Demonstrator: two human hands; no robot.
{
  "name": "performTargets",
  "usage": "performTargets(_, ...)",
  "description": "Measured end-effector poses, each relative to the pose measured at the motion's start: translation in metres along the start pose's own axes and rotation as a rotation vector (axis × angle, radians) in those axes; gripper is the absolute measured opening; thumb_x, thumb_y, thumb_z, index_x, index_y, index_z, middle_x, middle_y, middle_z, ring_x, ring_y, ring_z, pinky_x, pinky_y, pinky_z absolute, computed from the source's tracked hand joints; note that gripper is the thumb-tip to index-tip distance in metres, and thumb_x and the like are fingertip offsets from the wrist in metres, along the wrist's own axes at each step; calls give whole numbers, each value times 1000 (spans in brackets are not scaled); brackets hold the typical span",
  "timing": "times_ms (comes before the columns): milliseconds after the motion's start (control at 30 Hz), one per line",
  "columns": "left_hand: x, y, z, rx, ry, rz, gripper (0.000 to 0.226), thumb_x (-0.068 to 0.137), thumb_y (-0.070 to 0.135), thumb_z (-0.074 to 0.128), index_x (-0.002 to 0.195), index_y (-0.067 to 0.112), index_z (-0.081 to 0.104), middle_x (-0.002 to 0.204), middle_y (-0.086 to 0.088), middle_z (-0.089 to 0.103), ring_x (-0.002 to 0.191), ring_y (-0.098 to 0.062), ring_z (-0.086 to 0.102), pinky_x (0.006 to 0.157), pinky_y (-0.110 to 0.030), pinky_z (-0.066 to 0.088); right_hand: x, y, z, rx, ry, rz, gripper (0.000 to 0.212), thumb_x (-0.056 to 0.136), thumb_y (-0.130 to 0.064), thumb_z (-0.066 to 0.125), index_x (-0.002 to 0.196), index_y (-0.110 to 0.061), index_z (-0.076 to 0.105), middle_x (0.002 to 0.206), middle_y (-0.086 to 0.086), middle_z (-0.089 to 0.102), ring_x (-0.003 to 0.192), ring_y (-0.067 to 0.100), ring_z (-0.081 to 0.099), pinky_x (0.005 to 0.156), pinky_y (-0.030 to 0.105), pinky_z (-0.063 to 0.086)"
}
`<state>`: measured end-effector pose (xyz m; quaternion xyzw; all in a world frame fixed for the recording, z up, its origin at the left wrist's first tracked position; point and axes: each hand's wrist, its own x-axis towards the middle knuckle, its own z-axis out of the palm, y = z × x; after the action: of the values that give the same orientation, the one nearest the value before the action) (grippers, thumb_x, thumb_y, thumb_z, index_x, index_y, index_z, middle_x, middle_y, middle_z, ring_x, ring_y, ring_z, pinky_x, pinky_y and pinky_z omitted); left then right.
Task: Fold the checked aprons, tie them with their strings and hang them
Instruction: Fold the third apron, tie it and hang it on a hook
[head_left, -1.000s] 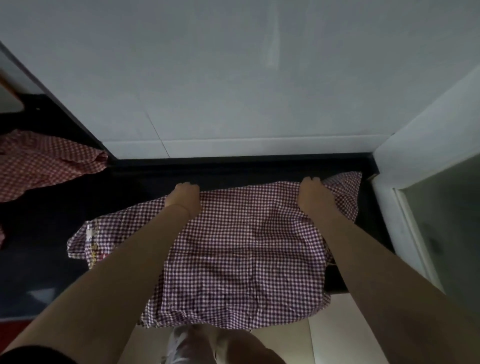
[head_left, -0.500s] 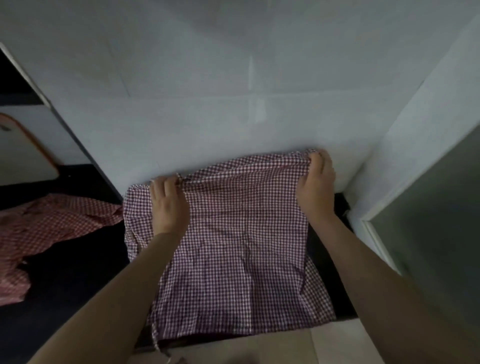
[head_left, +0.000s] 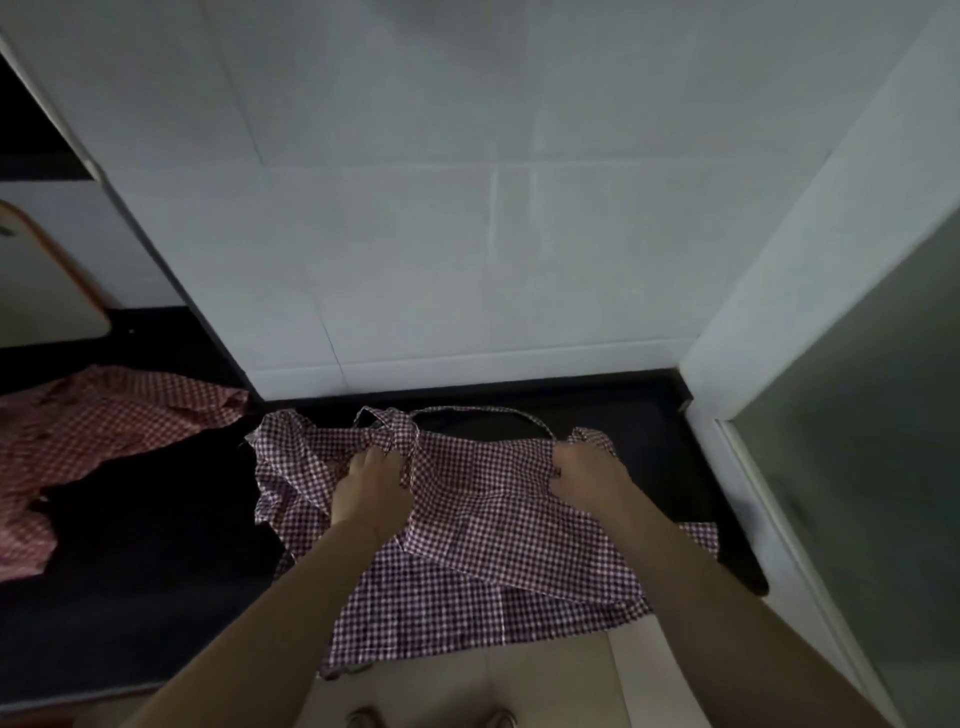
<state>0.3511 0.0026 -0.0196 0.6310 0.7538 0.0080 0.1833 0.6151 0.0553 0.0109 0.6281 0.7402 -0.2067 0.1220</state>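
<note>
Both the left hand (head_left: 371, 486) and right hand (head_left: 584, 475) grip the purple-and-white checked cotton apron (head_left: 483, 561) lying on the dark bench (head_left: 156, 571) (its strap looping behind), so lay it flat, edges matched, before creasing.

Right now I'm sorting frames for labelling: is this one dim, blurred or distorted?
Head view: dim overall, the dark counter swallows detail; wide-angle bends the wall edges; the checked apron and both hands look slightly soft.

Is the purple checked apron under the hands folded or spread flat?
Partly folded: the apron has an upper layer doubled over a lower one, gripped by both hands.
</note>
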Motion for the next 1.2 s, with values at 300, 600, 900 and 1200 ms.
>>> performTargets(300, 21, 36, 38, 620, -140, 403, 60, 91, 32, 53, 147, 21, 31, 131, -3, 58, 129, -26, 46, 120, -51, -2, -13, 16, 66, 31, -201, 79, 53, 90, -42, 61, 135, -15, 51, 137, 8, 54, 125, 29, 51, 111, 47, 35)
performTargets(600, 45, 34, -32, 522, -225, 85, 32, 95, 24, 49, 122, 16, 63, 129, -3, 60, 119, -23, 58, 93, -38, 49, 2, 42, -14, 132, -242, 296, 38, 101, -36, 47, 129, -12, 54, 134, 9, 55, 120, 28, 54, 103, 39, 41)
performTargets(900, 36, 66, -159, -329, 289, 255, 12, 84, 21, 69, 80, 10, 69, 79, -6, 68, 83, -28, 62, 68, -29, 41, 4, 22, -105, 412, 510, 57, 16, 99, -11, 45, 90, -2, 55, 93, 15, 62, 91, 33, 60, 69, 33, 40)
performTargets(1200, 24, 70, -299, 231, 111, 52, 58, 78, 69, 64, 91, 12, 68, 99, -6, 66, 81, -21, 55, 73, -32, 51, -45, 16, -249, -139, 73, 187, 39, 91, -30, 61, 116, -1, 66, 106, 13, 65, 95, 25, 63, 77, 29, 48)
